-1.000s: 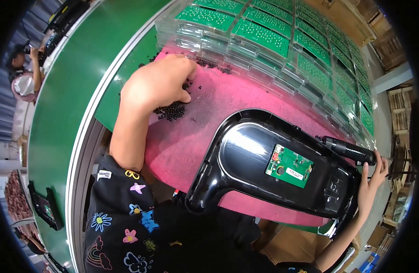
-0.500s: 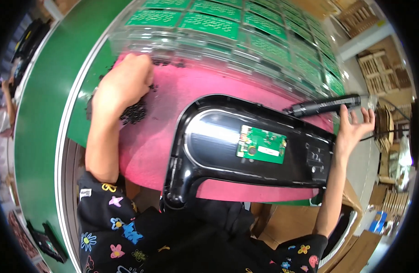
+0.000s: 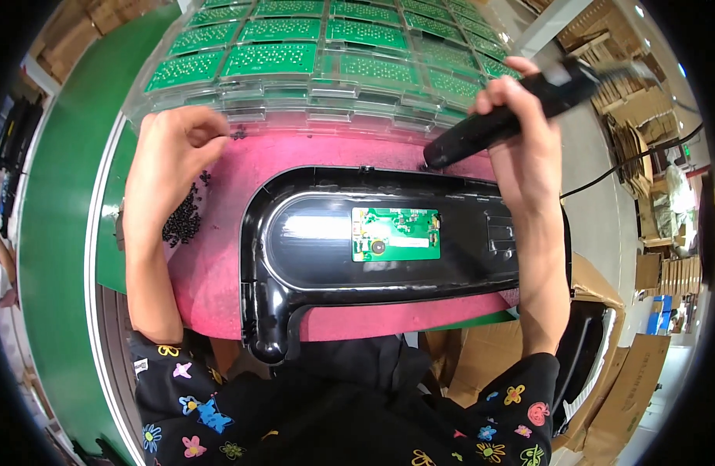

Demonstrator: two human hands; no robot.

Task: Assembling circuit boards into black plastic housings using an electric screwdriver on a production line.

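Observation:
My right hand [image 3: 524, 132] is wrapped round a black corded electric screwdriver [image 3: 470, 138], which tilts with its working end down and to the left, above the far edge of a black plastic housing [image 3: 318, 268]. Inside that housing lies a green circuit board [image 3: 408, 250] with small parts on it. At the left, my left hand [image 3: 167, 151] is raised with thumb and fingers drawn together; anything between the fingertips is too small to make out. Beside that wrist is a heap of small black screws [image 3: 185, 221], partly hidden by the forearm.
A pink mat [image 3: 210, 272] lies under the housing. Stacked clear trays [image 3: 357, 105] holding several green boards [image 3: 272, 58] line the back. The screwdriver's black cable [image 3: 629, 161] runs off to the right. Near my right elbow stands an open cardboard box [image 3: 594, 291].
My right hand has gone from open fingers beside the lying screwdriver to gripping and lifting it. My left hand has come up off the screws. The whole view has shifted.

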